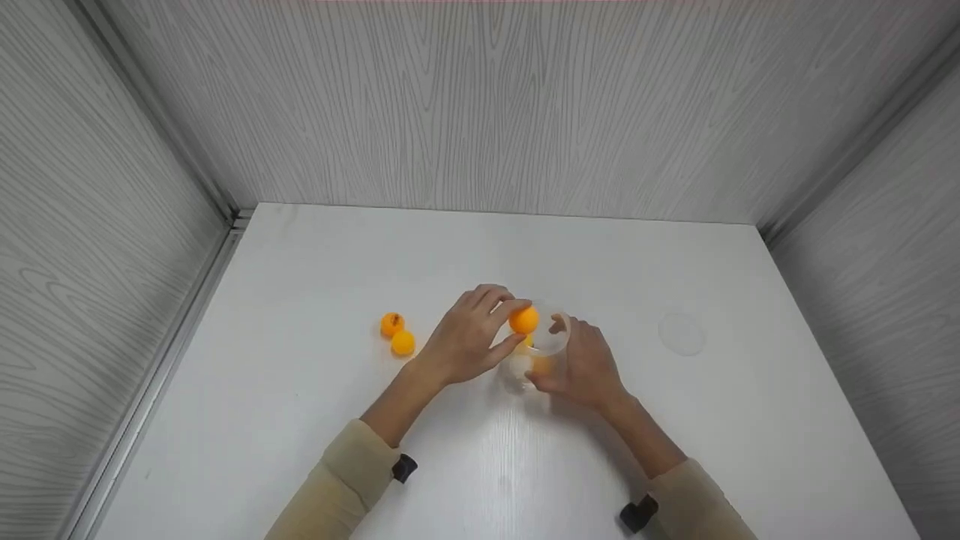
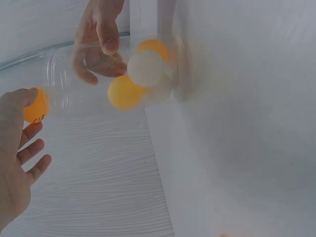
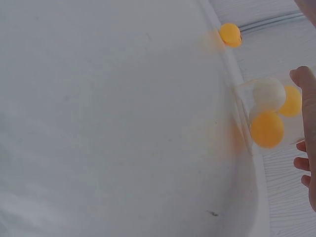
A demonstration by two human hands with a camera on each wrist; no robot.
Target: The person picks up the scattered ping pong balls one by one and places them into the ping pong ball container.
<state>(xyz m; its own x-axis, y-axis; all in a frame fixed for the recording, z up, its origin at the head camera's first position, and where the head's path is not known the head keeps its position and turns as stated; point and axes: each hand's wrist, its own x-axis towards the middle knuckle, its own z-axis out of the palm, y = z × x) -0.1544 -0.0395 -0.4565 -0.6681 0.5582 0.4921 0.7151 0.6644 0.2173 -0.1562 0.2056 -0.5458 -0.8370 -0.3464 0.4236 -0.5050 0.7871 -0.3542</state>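
Between thumb and fingers my left hand (image 1: 466, 339) pinches an orange ping-pong ball (image 1: 523, 320) right at the mouth of a clear plastic jar (image 1: 551, 346). Dark printed letters show on that ball in the left wrist view. My right hand (image 1: 585, 364) grips the jar around its right side, thumb toward the front. Inside the jar, near its bottom, lie white ping-pong balls (image 2: 146, 68) and orange ones (image 2: 125, 93). The jar stands upright on the white table, and the right wrist view shows only part of the right hand (image 3: 308, 123).
Two loose orange balls, one with a dark print (image 1: 391, 324) and one plain (image 1: 403, 343), lie touching on the table left of my left hand. A clear round lid (image 1: 682, 334) lies flat to the right. Grey wood-grain panels (image 1: 480, 105) enclose the white table (image 1: 337, 255).
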